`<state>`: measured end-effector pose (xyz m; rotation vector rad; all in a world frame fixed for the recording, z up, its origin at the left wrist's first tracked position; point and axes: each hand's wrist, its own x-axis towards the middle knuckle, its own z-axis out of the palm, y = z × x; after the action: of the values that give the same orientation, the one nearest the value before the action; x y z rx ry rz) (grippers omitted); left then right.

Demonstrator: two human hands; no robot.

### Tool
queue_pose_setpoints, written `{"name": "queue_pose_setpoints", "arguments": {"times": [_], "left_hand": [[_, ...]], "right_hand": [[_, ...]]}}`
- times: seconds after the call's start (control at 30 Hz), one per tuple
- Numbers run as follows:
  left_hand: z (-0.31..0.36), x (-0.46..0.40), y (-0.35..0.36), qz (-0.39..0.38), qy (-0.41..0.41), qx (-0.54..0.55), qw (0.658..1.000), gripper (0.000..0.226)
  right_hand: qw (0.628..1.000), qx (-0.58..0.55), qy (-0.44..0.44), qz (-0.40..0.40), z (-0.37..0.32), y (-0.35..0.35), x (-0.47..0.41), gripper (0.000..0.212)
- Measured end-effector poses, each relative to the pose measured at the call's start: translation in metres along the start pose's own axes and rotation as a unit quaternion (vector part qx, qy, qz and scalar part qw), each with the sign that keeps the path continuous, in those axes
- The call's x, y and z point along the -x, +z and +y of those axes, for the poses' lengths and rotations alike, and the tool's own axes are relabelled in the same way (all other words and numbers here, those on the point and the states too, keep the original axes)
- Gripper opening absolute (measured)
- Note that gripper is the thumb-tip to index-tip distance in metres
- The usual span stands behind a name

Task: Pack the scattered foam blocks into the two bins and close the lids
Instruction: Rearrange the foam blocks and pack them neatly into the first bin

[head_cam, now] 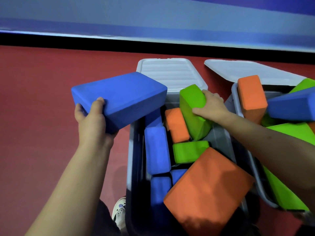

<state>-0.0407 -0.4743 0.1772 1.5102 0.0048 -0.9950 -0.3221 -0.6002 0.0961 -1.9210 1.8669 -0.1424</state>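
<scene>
Nearest my view, a big orange block [207, 189] lies tilted in the near bin [134, 160] at about 5 o'clock. My left hand [92, 123] grips a blue block [119, 97] at 10 o'clock — fingers curled round its corner, over the bin's left edge. My right hand [211, 106] clamps a green block [192, 108] standing in the bin. Both lids [170, 72] lie open at 12 o'clock, and the second bin [236, 99] at 3 o'clock holds more blocks.
</scene>
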Motion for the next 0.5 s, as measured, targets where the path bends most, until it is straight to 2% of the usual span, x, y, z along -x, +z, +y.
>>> {"name": "queue_pose_setpoints", "arguments": {"times": [0.13,0.23,0.37,0.5], "left_hand": [[0.005,0.008,-0.001,-0.003,0.007,-0.002,1.000,0.071],[0.011,0.016,-0.006,-0.010,0.022,0.000,1.000,0.073],[0.018,0.024,-0.020,-0.011,0.046,0.005,0.999,0.074],[0.018,0.031,-0.027,-0.024,0.054,-0.004,0.998,0.073]], "right_hand": [[0.998,0.024,-0.055,0.008,-0.019,-0.044,0.044,0.101],[0.983,0.059,-0.166,0.041,-0.022,-0.064,0.099,0.104],[0.921,0.148,-0.345,0.102,-0.002,-0.068,0.193,0.096],[0.882,0.192,-0.424,0.076,0.034,-0.034,0.257,0.086]]}}
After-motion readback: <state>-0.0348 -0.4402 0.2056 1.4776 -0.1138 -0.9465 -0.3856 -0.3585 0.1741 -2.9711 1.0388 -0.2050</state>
